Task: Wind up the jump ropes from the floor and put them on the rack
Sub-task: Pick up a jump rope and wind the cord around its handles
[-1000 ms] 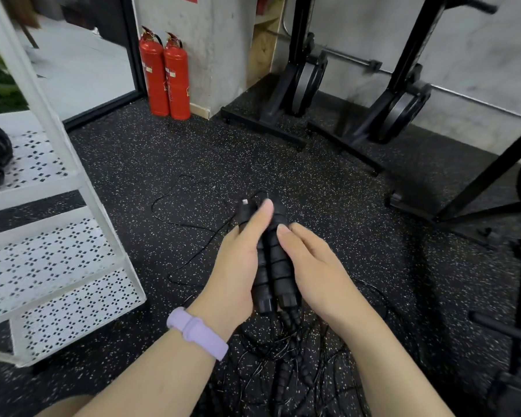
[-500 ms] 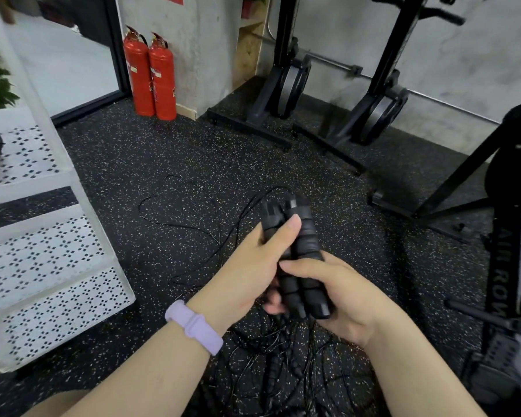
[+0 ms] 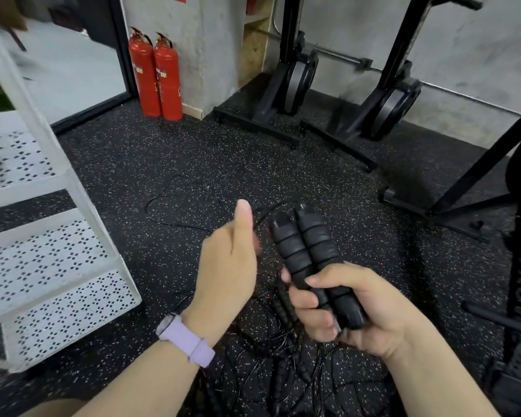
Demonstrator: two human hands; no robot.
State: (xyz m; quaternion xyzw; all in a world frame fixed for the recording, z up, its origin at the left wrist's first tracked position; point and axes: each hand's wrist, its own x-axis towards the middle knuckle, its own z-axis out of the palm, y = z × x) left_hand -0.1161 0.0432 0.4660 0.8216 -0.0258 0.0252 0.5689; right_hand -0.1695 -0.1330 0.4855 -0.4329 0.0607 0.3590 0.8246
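Right hand (image 3: 352, 308) grip holds both handles (image 3: 310, 260); left hand (image 3: 226, 266) pinches cord near rack (image 3: 73, 266) edge.

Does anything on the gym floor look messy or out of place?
Yes. A tangled heap of black jump ropes lies on the floor below the hands, and one thin cord trails loose toward the white rack.

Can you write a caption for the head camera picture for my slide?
Right hand grips two black jump rope handles while the left hand pinches the thin cord.
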